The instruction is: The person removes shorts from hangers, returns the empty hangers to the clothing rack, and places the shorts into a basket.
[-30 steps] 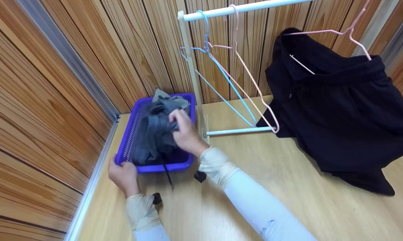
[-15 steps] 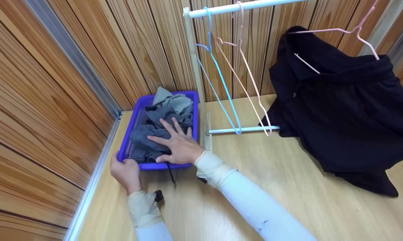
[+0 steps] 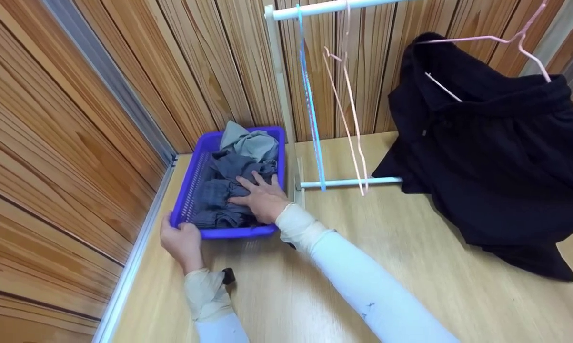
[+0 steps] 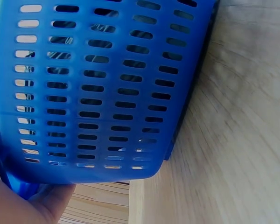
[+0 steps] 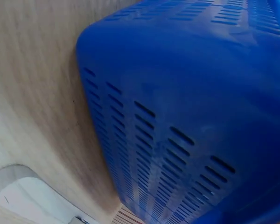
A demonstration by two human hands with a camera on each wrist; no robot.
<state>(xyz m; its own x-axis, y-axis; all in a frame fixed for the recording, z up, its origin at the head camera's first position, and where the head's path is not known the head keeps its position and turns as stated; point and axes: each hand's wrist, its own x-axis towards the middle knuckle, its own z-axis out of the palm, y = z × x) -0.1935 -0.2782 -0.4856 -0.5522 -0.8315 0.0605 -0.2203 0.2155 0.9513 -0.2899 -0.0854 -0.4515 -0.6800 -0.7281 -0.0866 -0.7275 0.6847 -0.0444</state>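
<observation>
Left hand (image 3: pixel 182 242) pinching purple basket (image 3: pixel 238 233), near left corner. Right hand (image 3: pixel 265 200) on grey clothes (image 3: pixel 214 194) inside, fingers all spread.

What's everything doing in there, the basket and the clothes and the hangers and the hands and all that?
Basket: upright, holding clothes
Gray clothes: crumpled, in the basket
Left hand: gripping the basket's rim
Right hand: fingers spread, on the gray clothes
Rack: standing
Blue hanger: hanging, bare
Pink hanger: hanging, bare
Black pants: on another pink hanger
</observation>
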